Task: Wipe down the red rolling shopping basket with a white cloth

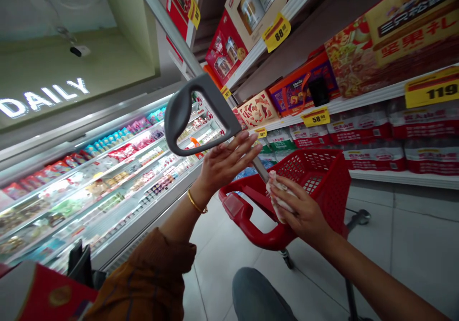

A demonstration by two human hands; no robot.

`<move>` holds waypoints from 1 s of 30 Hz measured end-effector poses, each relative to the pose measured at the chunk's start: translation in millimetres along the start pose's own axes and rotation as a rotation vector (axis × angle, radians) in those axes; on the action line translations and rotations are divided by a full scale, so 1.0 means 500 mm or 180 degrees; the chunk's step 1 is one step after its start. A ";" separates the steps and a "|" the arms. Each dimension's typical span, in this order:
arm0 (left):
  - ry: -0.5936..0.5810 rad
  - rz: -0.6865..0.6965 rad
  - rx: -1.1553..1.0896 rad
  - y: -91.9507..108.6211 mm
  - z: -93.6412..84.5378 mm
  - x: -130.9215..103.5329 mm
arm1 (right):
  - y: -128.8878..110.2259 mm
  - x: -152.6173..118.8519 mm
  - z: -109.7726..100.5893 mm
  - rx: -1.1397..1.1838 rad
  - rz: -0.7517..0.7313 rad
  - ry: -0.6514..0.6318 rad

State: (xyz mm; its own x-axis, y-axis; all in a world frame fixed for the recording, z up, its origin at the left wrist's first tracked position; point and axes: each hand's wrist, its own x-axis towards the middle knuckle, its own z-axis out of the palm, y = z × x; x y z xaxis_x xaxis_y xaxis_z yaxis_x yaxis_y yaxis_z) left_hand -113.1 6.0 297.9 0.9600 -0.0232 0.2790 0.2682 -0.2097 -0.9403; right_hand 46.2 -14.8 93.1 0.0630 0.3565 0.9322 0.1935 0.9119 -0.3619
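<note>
A grey metal pole with a dark grey D-shaped handle slants down across the middle of the view. Just under the handle, my left hand lies against the pole with its fingers stretched out. My right hand is closed round a crumpled whitish-pink cloth, pressed to the lower part of the pole. Behind the hands stands a red plastic shopping cart, its red handle curving beneath my right hand. The lower end of the pole is hidden by the cloth and hand.
Shelves with gift boxes and packed water bottles rise on the right. A lit refrigerated display runs along the left. A knee shows at the bottom, over the tiled floor. A red box is at lower left.
</note>
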 end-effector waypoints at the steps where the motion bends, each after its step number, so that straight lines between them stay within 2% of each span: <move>1: 0.0034 -0.0018 -0.0030 0.002 0.003 0.000 | 0.003 -0.010 -0.004 0.0006 0.0027 -0.0015; 7: 0.0091 -0.0139 -0.0369 0.017 0.017 -0.008 | 0.015 -0.071 -0.025 0.0103 0.0213 -0.0191; 11: -0.0005 -0.0063 -0.0638 0.035 0.020 -0.015 | 0.018 -0.094 -0.025 0.0037 0.0273 -0.0114; 14: -0.0094 0.0045 -0.0746 0.056 0.016 -0.017 | 0.008 -0.073 -0.014 0.0080 0.0312 0.0202; 18: -0.0228 0.0392 -0.0957 0.088 0.013 -0.024 | -0.018 0.004 0.004 0.0140 0.0294 0.0801; 22: -0.0159 0.0207 -0.1167 0.101 0.018 -0.034 | -0.033 0.067 0.028 0.0060 0.0202 0.1100; 25: -0.0131 0.0246 -0.1206 0.095 0.022 -0.035 | -0.024 0.064 0.048 -0.0019 0.0228 0.1076; 30: -0.0392 0.0326 -0.1179 0.085 0.020 -0.026 | 0.008 0.004 0.061 -0.0176 0.0386 0.0786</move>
State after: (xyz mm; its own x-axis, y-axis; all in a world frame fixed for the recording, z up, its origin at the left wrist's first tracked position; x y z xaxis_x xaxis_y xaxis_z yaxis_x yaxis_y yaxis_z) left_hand -113.4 7.1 252.3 0.9887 0.0502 0.1410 0.1452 -0.5510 -0.8218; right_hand 17.2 -4.3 93.2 0.3245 0.3957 0.8591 0.2226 0.8508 -0.4760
